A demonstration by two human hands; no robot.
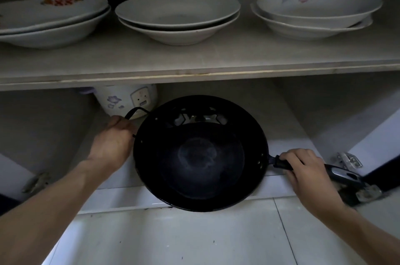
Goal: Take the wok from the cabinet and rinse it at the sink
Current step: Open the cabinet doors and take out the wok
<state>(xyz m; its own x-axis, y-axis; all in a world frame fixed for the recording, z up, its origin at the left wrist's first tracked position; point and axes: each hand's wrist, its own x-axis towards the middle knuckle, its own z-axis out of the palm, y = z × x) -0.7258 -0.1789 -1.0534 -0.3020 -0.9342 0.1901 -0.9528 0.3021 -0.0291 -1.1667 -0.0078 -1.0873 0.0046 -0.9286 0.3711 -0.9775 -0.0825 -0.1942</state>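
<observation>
A black wok [200,156] sits in the lower compartment of the cabinet, its near rim sticking out past the cabinet's front edge over the floor tiles. My left hand [113,141] grips the thin black loop handle on the wok's left side. My right hand [307,176] is curled around the long black and silver handle [344,175] that points right. The wok's inside is dark, with a pale ring mark at the bottom. A perforated metal piece lies in the wok against its far wall.
A white rice cooker [127,100] with a flower print stands behind the wok at the left. The upper shelf [194,65] holds three stacks of white plates and a dark pot at the back left. Open doors with hinges [351,159] flank the cabinet.
</observation>
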